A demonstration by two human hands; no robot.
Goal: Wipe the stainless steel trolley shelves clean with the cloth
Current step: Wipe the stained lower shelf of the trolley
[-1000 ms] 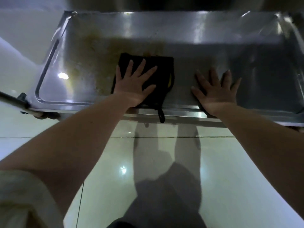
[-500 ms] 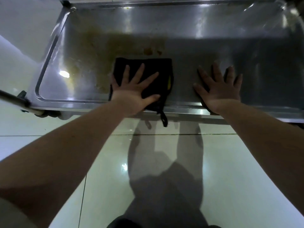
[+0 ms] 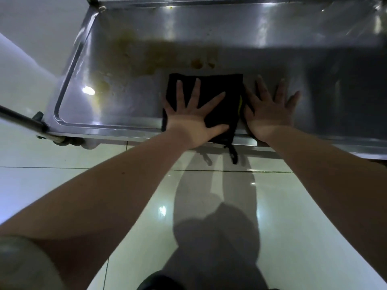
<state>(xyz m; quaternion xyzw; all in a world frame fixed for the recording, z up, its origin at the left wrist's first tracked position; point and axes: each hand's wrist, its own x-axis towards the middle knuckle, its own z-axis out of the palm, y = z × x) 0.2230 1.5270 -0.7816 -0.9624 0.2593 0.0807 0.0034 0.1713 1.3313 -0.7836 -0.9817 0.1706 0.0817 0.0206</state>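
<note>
A stainless steel trolley shelf [image 3: 272,30] with a raised rim fills the top of the view. Brown-yellow stains [image 3: 150,57] spread over its left and middle part. A folded black cloth [image 3: 222,84] with a yellow edge lies flat near the front rim, its loop hanging over the edge. My left hand [image 3: 194,120] presses flat on the cloth with fingers spread. My right hand [image 3: 270,109] rests flat on the bare steel just right of the cloth, fingers spread, its thumb side touching the cloth's edge.
A metal trolley handle bar [image 3: 21,120] juts out at the left, above a caster wheel [image 3: 67,141]. Glossy pale floor tiles [image 3: 104,155] lie below the shelf, with my shadow on them.
The cloth under my left hand has slid to the right across the shelf, ending beside my right hand. More stained steel now shows to the left of the cloth.
</note>
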